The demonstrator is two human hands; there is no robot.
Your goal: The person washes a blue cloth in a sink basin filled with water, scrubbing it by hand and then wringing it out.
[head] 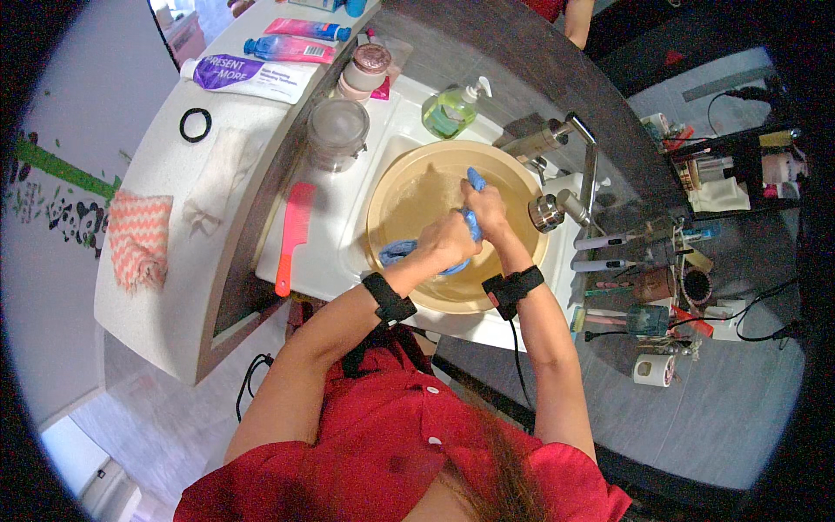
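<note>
Both hands grip a wet-looking blue cloth [398, 252] over a round tan plastic basin [376, 202] that stands in the white sink and holds some water. My left hand [450, 238] closes around the cloth's middle, with a loose fold hanging on the basin's near left side. Just beyond it, my right hand [486, 205] clenches the far part, and a twisted end pokes out above the fist. Most of the cloth between the fists is hidden by the fingers. Each wrist wears a black strap.
A chrome faucet [590, 163] bends over the basin's right rim. Behind the basin stands a green pump bottle [450, 112]. On the left are a lidded jar [338, 134], a red comb [297, 228] and toothpaste tubes [251, 79]. Electric toothbrushes [600, 265] sit right of the sink.
</note>
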